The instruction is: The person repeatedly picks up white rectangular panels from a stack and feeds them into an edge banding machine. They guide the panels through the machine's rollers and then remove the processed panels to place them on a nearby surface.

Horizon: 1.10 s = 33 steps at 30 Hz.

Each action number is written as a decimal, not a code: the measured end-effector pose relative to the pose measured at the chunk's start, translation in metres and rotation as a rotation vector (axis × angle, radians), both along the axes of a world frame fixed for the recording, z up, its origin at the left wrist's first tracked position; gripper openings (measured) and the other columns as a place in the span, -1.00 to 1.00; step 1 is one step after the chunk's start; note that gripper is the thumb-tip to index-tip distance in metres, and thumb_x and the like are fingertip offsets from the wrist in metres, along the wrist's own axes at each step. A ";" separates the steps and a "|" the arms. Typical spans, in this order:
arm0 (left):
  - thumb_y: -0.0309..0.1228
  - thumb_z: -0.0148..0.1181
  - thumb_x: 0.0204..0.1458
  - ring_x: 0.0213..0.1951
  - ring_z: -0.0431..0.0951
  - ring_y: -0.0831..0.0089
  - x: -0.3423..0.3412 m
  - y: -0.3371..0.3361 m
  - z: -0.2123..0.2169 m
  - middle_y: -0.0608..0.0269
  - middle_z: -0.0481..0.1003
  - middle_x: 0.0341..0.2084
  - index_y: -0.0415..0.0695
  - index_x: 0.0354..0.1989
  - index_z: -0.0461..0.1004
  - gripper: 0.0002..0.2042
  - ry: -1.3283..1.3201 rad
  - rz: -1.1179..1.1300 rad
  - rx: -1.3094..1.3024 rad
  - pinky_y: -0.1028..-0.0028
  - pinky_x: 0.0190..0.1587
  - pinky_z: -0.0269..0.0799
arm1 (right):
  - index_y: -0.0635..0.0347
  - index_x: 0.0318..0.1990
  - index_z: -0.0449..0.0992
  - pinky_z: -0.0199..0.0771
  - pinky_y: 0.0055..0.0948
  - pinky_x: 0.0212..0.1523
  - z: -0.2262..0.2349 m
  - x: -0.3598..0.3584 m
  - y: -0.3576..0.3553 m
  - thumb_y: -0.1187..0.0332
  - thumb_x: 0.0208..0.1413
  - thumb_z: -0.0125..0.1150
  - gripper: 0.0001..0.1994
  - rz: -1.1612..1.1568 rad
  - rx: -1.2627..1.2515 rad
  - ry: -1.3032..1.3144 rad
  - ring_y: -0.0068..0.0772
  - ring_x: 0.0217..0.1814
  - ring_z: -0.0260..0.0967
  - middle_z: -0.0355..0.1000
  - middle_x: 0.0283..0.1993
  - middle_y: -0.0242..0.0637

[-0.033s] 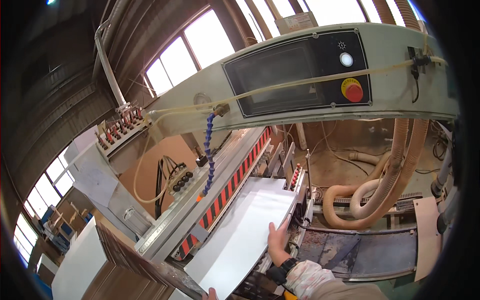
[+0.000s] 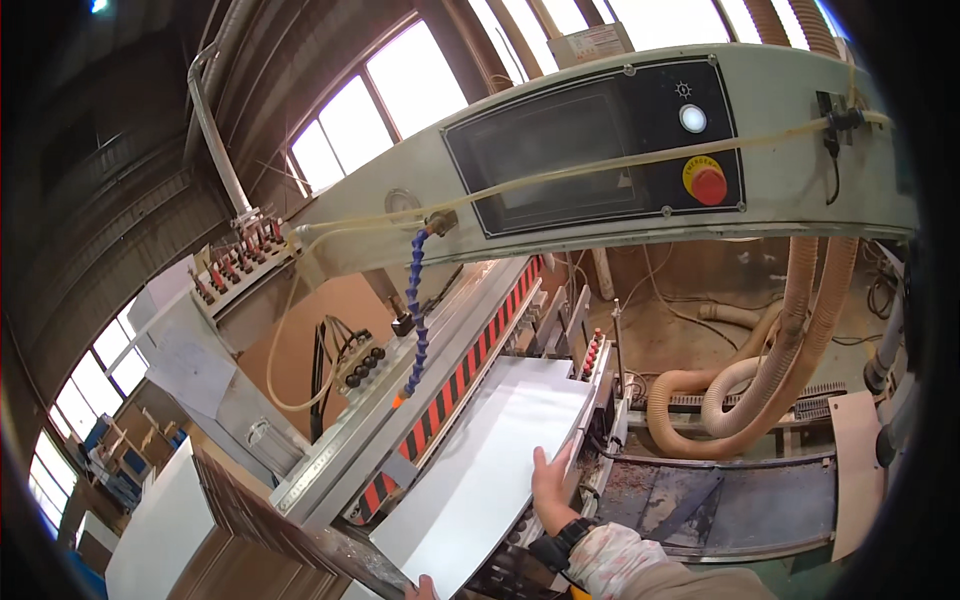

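A long white panel (image 2: 485, 455) lies slantwise on the machine's bed, beside a red-and-black striped guard. My right hand (image 2: 551, 490) grips its right long edge, thumb on top and the other fingers over the side, partly hidden. At the panel's near end, my left hand (image 2: 424, 588) shows only in part at the lower edge of the view; its thumb lies on the panel, and the rest is cut off. A dark watch or band (image 2: 573, 532) is on my right wrist, below a patterned sleeve.
Overhead spans a pale machine beam with a control panel (image 2: 590, 150) and a red emergency button (image 2: 709, 186). A blue jointed hose (image 2: 416, 310) hangs over the bed. Stacked white boards (image 2: 165, 530) stand at left. Ribbed beige ducts (image 2: 790, 360) and a dusty dark tray (image 2: 720, 500) are at right.
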State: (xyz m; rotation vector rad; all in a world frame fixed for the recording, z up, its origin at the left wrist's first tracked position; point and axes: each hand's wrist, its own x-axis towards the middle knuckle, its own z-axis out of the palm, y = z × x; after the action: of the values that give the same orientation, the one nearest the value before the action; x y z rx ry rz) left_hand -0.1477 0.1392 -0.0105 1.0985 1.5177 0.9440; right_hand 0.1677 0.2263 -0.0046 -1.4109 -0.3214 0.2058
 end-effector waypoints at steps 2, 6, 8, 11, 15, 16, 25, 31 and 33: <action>-0.14 -0.07 0.10 -0.34 0.45 0.28 0.004 0.018 0.000 -0.07 0.36 -0.11 -0.41 -0.08 0.31 -0.52 0.041 0.006 0.012 0.31 -0.35 0.44 | 0.42 0.25 -0.28 -0.30 -0.28 0.30 0.005 -0.003 0.009 0.25 0.04 0.07 -0.22 0.057 -0.005 -0.016 0.02 0.38 -0.39 -0.32 0.32 0.14; -0.23 0.01 0.06 -0.50 0.44 0.42 -0.016 0.050 -0.004 0.03 0.47 -0.44 -0.42 -0.18 0.36 -0.61 0.559 -0.155 0.164 0.40 -0.49 0.36 | 0.45 0.24 -0.31 -0.35 -0.23 0.32 0.013 -0.004 0.021 0.20 0.06 0.04 -0.21 0.140 -0.008 -0.066 0.07 0.40 -0.46 -0.42 0.33 0.17; -0.27 0.02 0.04 -0.56 0.42 0.43 -0.022 0.063 -0.006 0.10 0.46 -0.56 -0.40 -0.26 0.40 -0.66 0.506 -0.202 0.128 0.40 -0.51 0.34 | 0.47 0.24 -0.28 -0.35 -0.21 0.32 0.007 0.003 0.035 0.18 0.07 0.02 -0.22 0.142 -0.006 -0.124 0.07 0.39 -0.44 -0.38 0.33 0.17; -0.31 0.03 0.02 -0.59 0.42 0.43 -0.002 0.060 0.022 0.16 0.46 -0.63 -0.37 -0.36 0.44 -0.71 0.434 -0.242 0.070 0.41 -0.52 0.32 | 0.46 0.24 -0.24 -0.35 -0.18 0.32 -0.007 0.011 0.053 0.14 0.09 0.00 -0.25 0.122 -0.105 -0.174 0.07 0.39 -0.43 -0.33 0.32 0.18; -0.35 0.03 0.02 -0.57 0.40 0.46 0.011 0.069 0.025 0.24 0.44 -0.61 -0.31 -0.33 0.45 -0.76 0.239 -0.207 -0.020 0.46 -0.51 0.32 | 0.44 0.24 -0.22 -0.37 -0.18 0.32 0.000 0.021 0.060 0.07 0.10 -0.05 -0.24 0.147 -0.085 -0.165 0.07 0.39 -0.42 -0.31 0.33 0.16; -0.35 0.03 0.02 -0.57 0.39 0.46 0.017 0.070 0.023 0.24 0.44 -0.60 -0.31 -0.32 0.44 -0.77 0.181 -0.195 -0.037 0.47 -0.51 0.32 | 0.44 0.24 -0.22 -0.37 -0.18 0.32 0.001 0.027 0.063 0.06 0.10 -0.05 -0.24 0.146 -0.097 -0.157 0.07 0.39 -0.42 -0.32 0.33 0.15; -0.29 -0.07 0.12 -0.28 0.47 0.41 0.023 0.095 0.034 0.14 0.44 -0.29 -0.35 -0.02 0.27 -0.63 0.267 -0.470 -0.229 0.42 -0.25 0.45 | 0.41 0.25 -0.18 -0.37 -0.26 0.33 0.002 0.041 0.069 0.06 0.16 -0.14 -0.30 0.148 -0.023 -0.098 -0.01 0.40 -0.42 -0.31 0.34 0.11; -0.38 -0.05 0.10 -0.24 0.38 0.47 0.047 0.071 0.056 0.29 0.40 -0.27 -0.16 -0.14 0.34 -0.80 -0.266 -0.094 -0.011 0.38 -0.20 0.33 | 0.38 0.26 -0.17 -0.39 -0.41 0.33 -0.009 0.043 0.054 0.12 0.24 -0.33 -0.41 0.178 0.180 0.097 -0.21 0.42 -0.39 -0.27 0.36 -0.06; -0.39 -0.05 0.09 -0.22 0.37 0.48 0.049 0.073 0.050 0.29 0.40 -0.25 -0.16 -0.12 0.35 -0.79 -0.359 -0.106 0.000 0.39 -0.17 0.32 | 0.38 0.26 -0.15 -0.40 -0.42 0.33 -0.025 0.037 0.053 0.14 0.24 -0.35 -0.43 0.161 0.166 0.058 -0.21 0.41 -0.39 -0.25 0.36 -0.07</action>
State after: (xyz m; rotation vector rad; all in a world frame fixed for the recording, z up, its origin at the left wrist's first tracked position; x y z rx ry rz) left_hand -0.0987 0.2126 0.0390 0.9407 1.1559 1.0061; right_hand 0.2045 0.2796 -0.0295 -1.2138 -0.3953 0.3440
